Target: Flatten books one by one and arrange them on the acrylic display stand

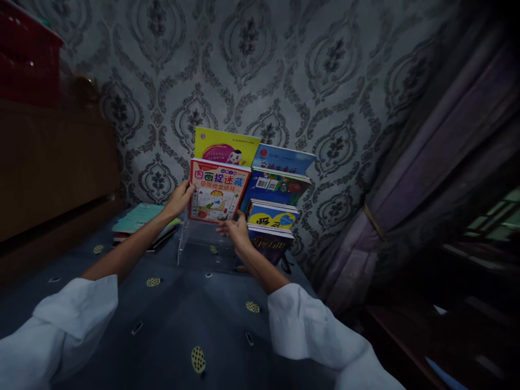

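A red-framed picture book with large Chinese characters leans upright in a clear acrylic book stand. My left hand is closed on its left edge, the thumb on the cover side. By the book's lower right corner is my right hand, fingers apart and pointing left; whether they press on the book I cannot tell. Behind stands a yellow book. In the right column are a light-blue book, a dark-blue book, yellow-and-blue books and dark books, one tier in front of another.
A pile of books lies flat left of the stand on a dark-blue patterned cloth. Patterned wallpaper rises behind. A wooden headboard-like panel with a red basket stands left; a tied purple curtain hangs right.
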Available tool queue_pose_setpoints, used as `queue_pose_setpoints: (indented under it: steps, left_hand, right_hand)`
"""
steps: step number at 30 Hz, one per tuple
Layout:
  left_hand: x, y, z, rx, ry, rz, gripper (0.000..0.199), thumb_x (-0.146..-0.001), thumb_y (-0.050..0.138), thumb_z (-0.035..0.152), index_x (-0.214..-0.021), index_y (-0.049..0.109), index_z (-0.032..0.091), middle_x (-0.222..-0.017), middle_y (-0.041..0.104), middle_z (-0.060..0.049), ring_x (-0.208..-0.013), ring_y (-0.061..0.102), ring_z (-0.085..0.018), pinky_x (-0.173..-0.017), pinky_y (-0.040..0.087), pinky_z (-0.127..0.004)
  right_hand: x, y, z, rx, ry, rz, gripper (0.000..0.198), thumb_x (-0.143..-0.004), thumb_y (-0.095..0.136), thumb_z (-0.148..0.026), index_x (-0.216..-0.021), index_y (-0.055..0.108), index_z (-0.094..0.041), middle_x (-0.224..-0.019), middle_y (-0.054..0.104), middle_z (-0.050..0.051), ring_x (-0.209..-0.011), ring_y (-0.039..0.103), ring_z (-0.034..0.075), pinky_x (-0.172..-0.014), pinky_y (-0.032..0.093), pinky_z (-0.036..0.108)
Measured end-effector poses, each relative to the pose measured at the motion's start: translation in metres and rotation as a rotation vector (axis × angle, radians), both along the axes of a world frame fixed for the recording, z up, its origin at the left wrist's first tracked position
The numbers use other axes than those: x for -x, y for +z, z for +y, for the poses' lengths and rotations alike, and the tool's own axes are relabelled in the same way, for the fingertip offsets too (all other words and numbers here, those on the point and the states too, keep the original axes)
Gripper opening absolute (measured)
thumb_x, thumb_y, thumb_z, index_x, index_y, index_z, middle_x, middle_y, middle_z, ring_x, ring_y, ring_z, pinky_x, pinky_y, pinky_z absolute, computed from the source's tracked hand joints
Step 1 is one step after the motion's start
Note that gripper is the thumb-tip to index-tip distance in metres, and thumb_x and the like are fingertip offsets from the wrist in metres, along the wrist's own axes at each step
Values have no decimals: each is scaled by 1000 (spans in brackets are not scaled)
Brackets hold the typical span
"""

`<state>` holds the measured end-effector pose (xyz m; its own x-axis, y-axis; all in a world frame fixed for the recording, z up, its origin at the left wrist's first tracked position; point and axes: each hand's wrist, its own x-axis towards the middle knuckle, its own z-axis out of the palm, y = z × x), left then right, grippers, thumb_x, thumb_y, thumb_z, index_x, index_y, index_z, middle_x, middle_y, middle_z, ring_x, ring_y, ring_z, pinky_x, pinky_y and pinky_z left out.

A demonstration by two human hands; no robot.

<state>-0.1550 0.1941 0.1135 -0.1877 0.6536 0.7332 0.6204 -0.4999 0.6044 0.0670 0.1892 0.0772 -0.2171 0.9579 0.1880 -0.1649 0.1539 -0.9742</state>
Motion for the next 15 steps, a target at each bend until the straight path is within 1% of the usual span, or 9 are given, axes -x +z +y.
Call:
queue_pose_setpoints:
  steps: [3, 6, 9, 12, 15]
  left_hand:
    - [-1, 1, -2, 8, 15, 27, 26, -94, 42, 43, -88, 54, 20, -87, 64, -4, -88, 60, -23, -85, 50, -36]
    - [-3, 2, -6, 17, 34, 53, 29, -95, 39, 43, -94, 55, 19, -96, 66, -7, -96, 61, -25, -89, 50, -40]
    - [-6, 4, -10, 29, 58, 73, 31, -95, 38, 45, -96, 55, 19, -96, 67, -8, -98, 62, -27, -91, 49, -42]
    - [-10, 9, -15, 15, 66, 74, 32, -96, 38, 44, -101, 57, 19, -97, 68, -8, -101, 62, -28, -93, 49, -43]
    - [-15, 17, -19, -17, 68, 59, 34, -96, 37, 43, -106, 57, 18, -103, 67, -10, -105, 62, -29, -97, 47, -46]
  right_hand:
    - [-1, -1, 2, -6, 5, -3, 63, -74, 54, -13, -131, 30, -24, -62, 65, -10, -50, 69, 14, -43, 47, 17]
    - [-3, -3, 2, -18, 1, -22, 65, -75, 53, -13, -135, 29, -23, -63, 65, -10, -50, 68, 14, -43, 47, 18]
    - [-4, -1, 0, -88, 0, -20, 71, -75, 53, -14, -141, 27, -22, -70, 69, -7, -52, 69, 14, -46, 49, 20]
    - [-5, 6, -3, -179, 4, 8, 78, -77, 54, -16, -147, 21, -21, -75, 71, -4, -56, 70, 15, -51, 52, 23]
    - [-6, 21, -4, -251, 21, 50, 82, -78, 56, -21, -150, 17, -19, -78, 73, -1, -60, 71, 17, -54, 54, 25]
